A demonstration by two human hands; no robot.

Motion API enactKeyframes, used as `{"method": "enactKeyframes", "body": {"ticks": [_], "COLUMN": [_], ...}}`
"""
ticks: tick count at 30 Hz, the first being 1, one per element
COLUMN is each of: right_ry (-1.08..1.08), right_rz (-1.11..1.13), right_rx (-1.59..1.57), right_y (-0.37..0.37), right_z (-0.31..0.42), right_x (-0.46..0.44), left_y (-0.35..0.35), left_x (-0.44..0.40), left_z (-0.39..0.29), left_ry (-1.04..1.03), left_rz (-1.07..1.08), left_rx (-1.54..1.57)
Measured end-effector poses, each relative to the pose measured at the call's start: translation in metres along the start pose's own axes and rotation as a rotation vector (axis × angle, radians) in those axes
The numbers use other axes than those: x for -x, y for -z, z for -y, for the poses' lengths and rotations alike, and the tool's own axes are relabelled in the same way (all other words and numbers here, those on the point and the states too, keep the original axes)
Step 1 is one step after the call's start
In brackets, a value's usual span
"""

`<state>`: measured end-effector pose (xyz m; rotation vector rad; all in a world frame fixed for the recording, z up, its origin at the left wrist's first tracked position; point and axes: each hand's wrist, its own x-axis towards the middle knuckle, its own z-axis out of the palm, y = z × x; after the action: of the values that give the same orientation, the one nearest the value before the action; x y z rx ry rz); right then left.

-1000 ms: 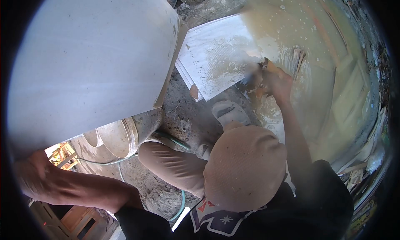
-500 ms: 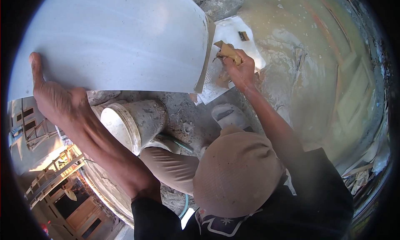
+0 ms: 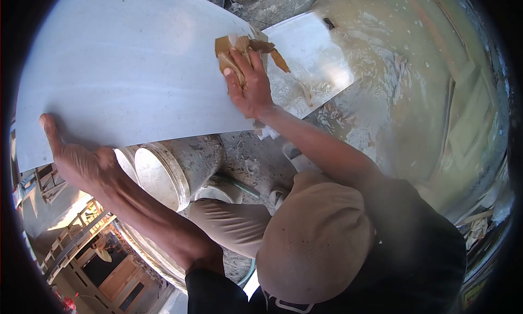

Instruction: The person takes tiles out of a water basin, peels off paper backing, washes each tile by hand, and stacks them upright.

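A large white curved sheet spans the upper left. My left hand grips its near left edge, thumb on the top face and the other fingers hidden underneath. At the sheet's right end, my right hand presses a crumpled brown paper-like strip against the surface. A loose tail of the strip hangs past the edge to the right. Beyond the edge lies a wet white piece, partly in murky water, with a small dark bit by its far side.
Cloudy brownish water fills a wide basin at right, with long flat pieces under the surface. White buckets lie below the sheet beside a dark green tube. A beige cap covers the lower middle. Wooden structures stand at lower left.
My right hand has moved left from above the wet white piece onto the sheet's right end, carrying the brown strip. The sheet's left side and my left hand sit lower in view.
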<state>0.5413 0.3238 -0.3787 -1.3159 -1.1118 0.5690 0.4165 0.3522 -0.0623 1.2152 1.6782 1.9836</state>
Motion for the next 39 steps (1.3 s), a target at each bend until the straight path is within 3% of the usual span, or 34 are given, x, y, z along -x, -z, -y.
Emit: {"method": "enactKeyframes", "body": {"ticks": [3, 6, 9, 12, 16, 19, 20, 23, 27, 32, 36, 39], "right_ry": [-0.356, -0.157, -0.279, 0.041, -0.112, 0.089, 0.082, -0.283, -0.105, 0.073, -0.196, 0.079], "right_rz": [0.104, 0.216, 0.172, -0.03, 0.118, 0.19, 0.295, 0.239, 0.157, 0.337, 0.511, 0.666], "right_rx": [0.136, 0.451, 0.308, 0.136, 0.435, 0.67, 0.613, 0.206, 0.115, 0.082, 0.302, 0.665], "right_y": [-0.005, 0.007, 0.004, -0.022, -0.009, 0.017, 0.022, 0.009, 0.008, 0.032, 0.056, 0.082], "right_z": [-0.068, -0.132, -0.113, -0.078, -0.139, -0.157, -0.146, -0.098, -0.081, 0.013, -0.013, -0.032], "right_x": [-0.051, -0.063, -0.069, -0.063, -0.081, -0.072, -0.075, -0.074, 0.005, 0.086, 0.105, 0.098], "left_y": [0.003, 0.004, 0.015, 0.011, 0.01, 0.011, 0.011, 0.006, 0.003, 0.004, 0.011, 0.013], "left_x": [-0.002, -0.003, -0.008, -0.007, -0.005, -0.008, -0.007, -0.006, 0.002, -0.001, -0.006, -0.016], "left_z": [0.004, 0.007, 0.012, 0.014, 0.012, 0.013, 0.012, 0.011, 0.009, 0.013, 0.015, 0.019], "left_ry": [-0.017, -0.023, -0.045, -0.032, -0.044, -0.019, -0.025, -0.071, -0.081, -0.058, -0.065, -0.065], "left_rz": [-0.026, -0.046, -0.026, -0.03, -0.074, -0.042, -0.049, -0.057, -0.112, -0.078, -0.081, -0.072], "left_rx": [-0.008, -0.025, -0.018, 0.016, -0.009, 0.068, 0.066, 0.025, -0.071, -0.029, -0.075, -0.034]}}
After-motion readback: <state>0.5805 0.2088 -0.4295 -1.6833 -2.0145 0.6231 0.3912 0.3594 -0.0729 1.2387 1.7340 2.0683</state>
